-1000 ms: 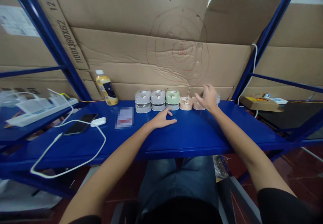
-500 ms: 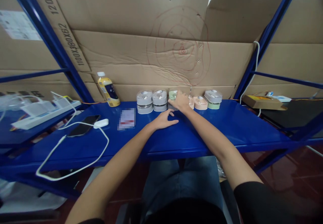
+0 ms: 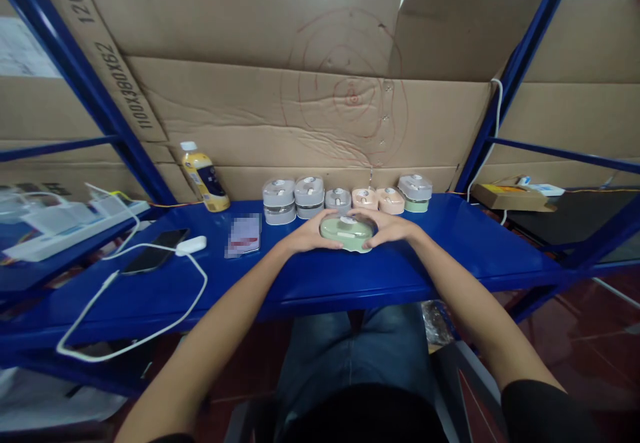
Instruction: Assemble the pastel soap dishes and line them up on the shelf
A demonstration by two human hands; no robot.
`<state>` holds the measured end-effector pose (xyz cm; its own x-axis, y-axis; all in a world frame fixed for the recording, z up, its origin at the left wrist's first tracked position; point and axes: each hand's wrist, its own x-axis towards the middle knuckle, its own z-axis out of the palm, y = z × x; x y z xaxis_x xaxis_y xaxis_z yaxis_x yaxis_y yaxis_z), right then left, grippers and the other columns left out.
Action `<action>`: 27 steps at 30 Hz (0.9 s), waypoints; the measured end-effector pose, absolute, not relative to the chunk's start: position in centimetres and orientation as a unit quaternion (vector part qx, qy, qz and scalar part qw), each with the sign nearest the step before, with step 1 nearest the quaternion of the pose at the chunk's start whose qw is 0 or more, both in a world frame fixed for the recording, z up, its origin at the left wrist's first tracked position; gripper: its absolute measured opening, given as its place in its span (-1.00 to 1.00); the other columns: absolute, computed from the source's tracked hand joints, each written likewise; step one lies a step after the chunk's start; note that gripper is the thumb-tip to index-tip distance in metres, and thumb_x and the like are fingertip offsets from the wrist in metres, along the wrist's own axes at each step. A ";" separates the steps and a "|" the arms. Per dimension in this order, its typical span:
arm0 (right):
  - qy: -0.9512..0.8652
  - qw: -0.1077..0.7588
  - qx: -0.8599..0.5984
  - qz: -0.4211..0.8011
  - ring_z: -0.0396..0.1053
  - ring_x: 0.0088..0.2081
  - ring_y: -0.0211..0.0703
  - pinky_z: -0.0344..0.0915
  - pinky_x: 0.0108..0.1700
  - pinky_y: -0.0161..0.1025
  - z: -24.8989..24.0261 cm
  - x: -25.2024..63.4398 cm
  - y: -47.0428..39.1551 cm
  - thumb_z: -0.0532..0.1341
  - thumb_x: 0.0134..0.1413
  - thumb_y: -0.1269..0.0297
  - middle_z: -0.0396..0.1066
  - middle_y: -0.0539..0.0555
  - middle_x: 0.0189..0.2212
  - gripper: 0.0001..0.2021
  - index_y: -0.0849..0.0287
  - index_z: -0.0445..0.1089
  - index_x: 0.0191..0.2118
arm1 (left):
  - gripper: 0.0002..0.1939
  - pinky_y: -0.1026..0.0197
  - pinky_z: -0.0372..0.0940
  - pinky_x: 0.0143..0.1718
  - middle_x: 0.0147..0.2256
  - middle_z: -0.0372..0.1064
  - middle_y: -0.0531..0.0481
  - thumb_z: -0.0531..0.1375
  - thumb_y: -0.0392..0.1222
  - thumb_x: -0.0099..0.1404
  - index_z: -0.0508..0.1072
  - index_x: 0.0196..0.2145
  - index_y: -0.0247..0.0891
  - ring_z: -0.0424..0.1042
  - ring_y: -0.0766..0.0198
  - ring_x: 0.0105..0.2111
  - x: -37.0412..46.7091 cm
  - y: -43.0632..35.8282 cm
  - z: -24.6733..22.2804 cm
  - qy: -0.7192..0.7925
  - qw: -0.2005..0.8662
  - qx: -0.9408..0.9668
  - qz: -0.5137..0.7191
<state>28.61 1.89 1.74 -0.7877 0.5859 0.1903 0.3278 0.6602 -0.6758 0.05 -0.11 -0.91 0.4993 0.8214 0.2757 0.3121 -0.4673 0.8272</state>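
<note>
A green oval case with a clear lid [image 3: 346,231] is held between both hands over the blue table [image 3: 310,276]. My left hand [image 3: 313,233] grips its left end, and my right hand [image 3: 393,228] wraps its right end. Behind it stands a row of similar cases: two grey stacks [image 3: 279,201] [image 3: 309,196] on the left, a single grey case [image 3: 338,200], two peach cases [image 3: 365,198] [image 3: 391,200], and a grey case on a green one [image 3: 415,192] on the right.
At the left are a yellow bottle [image 3: 205,178], a blurred flat packet [image 3: 244,234], a black phone [image 3: 156,251] and a white cable [image 3: 200,290]. A power strip [image 3: 75,230] lies farther left. Cardboard [image 3: 225,103] backs the table; a small brown box [image 3: 510,198] sits at the right.
The green case has come out of the row toward me. Both hands now hold it; before, my right hand was over it in the row and my left was apart. The view has shifted slightly.
</note>
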 end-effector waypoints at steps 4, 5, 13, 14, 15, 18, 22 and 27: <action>-0.902 0.189 -0.291 0.258 0.27 0.33 0.22 0.21 0.36 0.15 0.9 27.2 1.4 0.54 -0.24 -0.04 0.28 0.19 0.34 0.08 0.05 0.14 0.43 | 0.07 -0.24 0.29 0.21 0.14 0.40 -0.22 0.57 0.04 -0.12 0.23 0.28 -0.22 0.42 -0.14 0.14 0.8 -0.4 -1.9 0.366 0.321 0.798 0.354; -0.903 0.202 -0.299 0.232 0.29 0.31 0.25 0.23 0.35 0.17 0.8 26.7 1.1 0.54 -0.24 -0.09 0.30 0.20 0.33 0.07 0.04 0.17 0.41 | 0.09 -0.24 0.29 0.22 0.14 0.40 -0.23 0.58 0.05 -0.14 0.24 0.27 -0.23 0.42 -0.15 0.14 0.9 -0.3 -2.2 0.366 0.310 0.800 0.360; -0.876 0.322 -0.328 0.145 0.36 0.24 0.22 0.29 0.29 0.18 1.0 26.4 0.7 0.42 -0.04 -0.21 0.39 0.22 0.25 -0.16 0.08 0.33 0.30 | 0.28 -0.28 0.26 0.24 0.18 0.37 -0.30 0.58 0.13 -0.15 0.07 0.40 -0.23 0.39 -0.22 0.19 1.7 -0.3 -2.8 0.393 0.252 0.797 0.383; -0.861 0.352 -0.336 0.151 0.37 0.24 0.19 0.29 0.29 0.15 1.3 27.1 1.0 0.39 0.01 -0.20 0.39 0.22 0.25 -0.21 0.10 0.33 0.29 | 0.24 -0.26 0.26 0.24 0.18 0.37 -0.28 0.56 0.15 -0.11 0.09 0.40 -0.22 0.39 -0.20 0.18 1.6 -0.3 -2.7 0.391 0.243 0.802 0.381; -0.840 0.384 -0.353 0.152 0.37 0.23 0.18 0.29 0.28 0.13 1.5 27.8 1.4 0.35 0.05 -0.19 0.39 0.23 0.24 -0.25 0.12 0.34 0.28 | 0.13 -0.24 0.26 0.24 0.16 0.38 -0.25 0.54 0.16 -0.04 0.17 0.37 -0.21 0.40 -0.17 0.17 1.6 -0.4 -2.7 0.384 0.232 0.813 0.373; -0.766 0.455 -0.430 0.148 0.45 0.11 0.16 0.35 0.19 0.11 1.9 29.6 2.5 0.28 0.12 -0.20 0.47 0.24 0.15 -0.31 0.17 0.37 0.23 | -0.33 -0.21 0.22 0.28 0.09 0.41 -0.17 0.42 0.20 0.16 0.49 0.15 -0.14 0.37 -0.11 0.17 1.6 -0.6 -2.7 0.357 0.193 0.854 0.326; -0.715 0.483 -0.478 0.162 0.49 -0.01 0.10 0.41 0.09 0.06 1.4 30.6 3.5 0.24 0.13 -0.25 0.52 0.21 0.04 -0.32 0.15 0.38 0.19 | -0.54 -0.24 0.18 0.31 0.03 0.42 -0.16 0.31 0.22 0.28 0.61 0.01 -0.09 0.30 -0.12 0.21 1.9 -0.5 -2.7 0.354 0.194 0.857 0.319; -0.713 0.480 -0.476 0.185 0.52 -0.14 -0.04 0.48 -0.08 -0.09 0.8 30.5 3.9 0.02 0.27 -0.31 0.54 0.17 -0.06 -0.32 0.14 0.29 0.23 | -0.50 -0.14 0.25 0.26 0.02 0.41 -0.18 0.21 0.23 0.34 0.58 0.01 -0.20 0.40 -0.03 0.09 1.1 0.6 -2.0 0.419 0.191 0.770 0.441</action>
